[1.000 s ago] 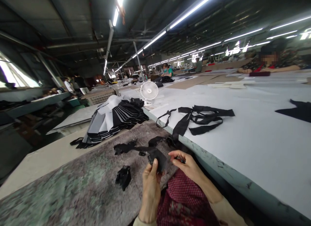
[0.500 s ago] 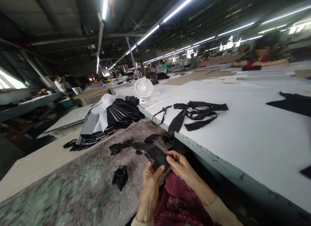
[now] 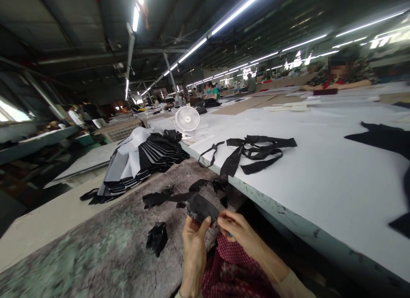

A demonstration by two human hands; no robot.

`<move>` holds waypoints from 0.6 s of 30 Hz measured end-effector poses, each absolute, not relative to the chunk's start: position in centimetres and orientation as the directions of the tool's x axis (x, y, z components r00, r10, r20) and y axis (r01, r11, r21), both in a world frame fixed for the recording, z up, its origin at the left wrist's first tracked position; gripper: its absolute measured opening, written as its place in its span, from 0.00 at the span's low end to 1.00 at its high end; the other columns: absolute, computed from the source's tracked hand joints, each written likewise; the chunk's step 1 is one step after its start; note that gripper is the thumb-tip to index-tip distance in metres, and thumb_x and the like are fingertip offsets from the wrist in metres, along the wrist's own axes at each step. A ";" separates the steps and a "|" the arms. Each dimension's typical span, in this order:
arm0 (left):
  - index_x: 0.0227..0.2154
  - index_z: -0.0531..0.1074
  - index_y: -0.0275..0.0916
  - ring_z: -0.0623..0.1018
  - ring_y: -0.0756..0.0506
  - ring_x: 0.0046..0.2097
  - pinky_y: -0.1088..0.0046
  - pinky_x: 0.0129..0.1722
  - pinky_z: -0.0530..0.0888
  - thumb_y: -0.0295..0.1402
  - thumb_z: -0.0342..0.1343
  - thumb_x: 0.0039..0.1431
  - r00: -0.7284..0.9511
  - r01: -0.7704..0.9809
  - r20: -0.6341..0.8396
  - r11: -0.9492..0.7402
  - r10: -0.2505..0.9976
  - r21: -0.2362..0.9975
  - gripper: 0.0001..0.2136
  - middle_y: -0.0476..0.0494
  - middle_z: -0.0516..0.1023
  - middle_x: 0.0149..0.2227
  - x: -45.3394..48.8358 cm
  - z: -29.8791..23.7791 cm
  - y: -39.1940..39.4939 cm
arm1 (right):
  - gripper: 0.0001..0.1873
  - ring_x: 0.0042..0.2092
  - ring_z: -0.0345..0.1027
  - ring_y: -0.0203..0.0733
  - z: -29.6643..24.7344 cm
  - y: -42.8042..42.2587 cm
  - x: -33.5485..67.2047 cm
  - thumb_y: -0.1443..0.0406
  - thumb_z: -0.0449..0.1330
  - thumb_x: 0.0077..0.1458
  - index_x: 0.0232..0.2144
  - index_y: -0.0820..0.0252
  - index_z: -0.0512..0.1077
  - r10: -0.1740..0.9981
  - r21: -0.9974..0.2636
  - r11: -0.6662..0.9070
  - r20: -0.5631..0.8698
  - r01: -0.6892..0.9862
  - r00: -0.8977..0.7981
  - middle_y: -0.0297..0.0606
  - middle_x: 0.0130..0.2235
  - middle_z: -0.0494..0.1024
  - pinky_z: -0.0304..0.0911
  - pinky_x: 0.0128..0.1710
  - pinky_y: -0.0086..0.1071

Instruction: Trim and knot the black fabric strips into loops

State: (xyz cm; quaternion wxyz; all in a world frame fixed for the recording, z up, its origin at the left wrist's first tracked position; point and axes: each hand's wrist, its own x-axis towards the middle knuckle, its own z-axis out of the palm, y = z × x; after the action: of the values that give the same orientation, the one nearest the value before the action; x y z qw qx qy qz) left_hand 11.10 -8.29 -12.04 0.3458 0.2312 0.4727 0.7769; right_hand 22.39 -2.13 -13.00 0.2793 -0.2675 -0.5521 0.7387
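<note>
A piece of black fabric (image 3: 201,205) with a frayed, whitish edge is gripped in my left hand (image 3: 194,242), thumb on top and fingers beneath. My right hand (image 3: 238,228) is closed in a pinch right at the fabric's right-hand end; whether it still touches the cloth is unclear. A bit of something blue shows under the right fingers, too small to name. Black scraps (image 3: 156,199) trail away beyond the held piece over the mottled board (image 3: 109,242). A crumpled black scrap (image 3: 156,238) lies left of my left hand.
Black fabric strips (image 3: 259,150) lie on the white table (image 3: 320,182), some hanging over its edge. A fanned stack of black and grey cut pieces (image 3: 137,161) sits at the left, beside a white fan (image 3: 187,119). Another person (image 3: 339,78) leans on the far table.
My left hand and the fabric have shifted slightly left, and the fabric's far end has swung down. My right fingers have drawn back from over the cloth to its end.
</note>
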 end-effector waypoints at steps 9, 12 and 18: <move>0.37 0.72 0.37 0.76 0.48 0.35 0.76 0.34 0.71 0.29 0.65 0.44 -0.648 -0.209 0.065 -0.259 0.759 0.943 0.15 0.47 0.78 0.33 11.3 -12.0 -8.4 | 0.23 0.22 0.50 0.28 -12.1 -2.3 22.2 0.51 0.66 0.40 0.24 0.62 0.63 0.713 -0.903 -0.378 -0.145 -0.202 -0.687 0.28 0.20 0.60 0.38 0.18 0.23; 0.35 0.72 0.37 0.77 0.46 0.37 0.75 0.36 0.71 0.29 0.66 0.42 -0.665 -0.196 0.057 -0.248 0.745 0.949 0.15 0.46 0.78 0.33 11.4 -11.6 -8.5 | 0.23 0.23 0.51 0.28 -12.2 -2.4 22.2 0.51 0.67 0.39 0.24 0.63 0.64 0.708 -0.894 -0.393 -0.146 -0.213 -0.691 0.28 0.20 0.59 0.38 0.18 0.23; 0.37 0.73 0.39 0.77 0.47 0.37 0.74 0.38 0.71 0.29 0.66 0.42 -0.729 -0.185 0.070 -0.294 0.681 0.938 0.16 0.47 0.78 0.33 11.3 -11.7 -8.6 | 0.23 0.22 0.50 0.27 -12.5 -2.3 22.1 0.51 0.66 0.40 0.28 0.63 0.65 0.702 -0.893 -0.397 -0.146 -0.213 -0.697 0.28 0.21 0.60 0.39 0.18 0.24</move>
State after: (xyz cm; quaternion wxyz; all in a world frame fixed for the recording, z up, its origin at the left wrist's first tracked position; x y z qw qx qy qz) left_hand 11.27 -8.56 -11.65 0.2817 0.2372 0.5231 0.7686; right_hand 22.14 -2.34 -12.49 0.2882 -0.2618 -0.4675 0.7936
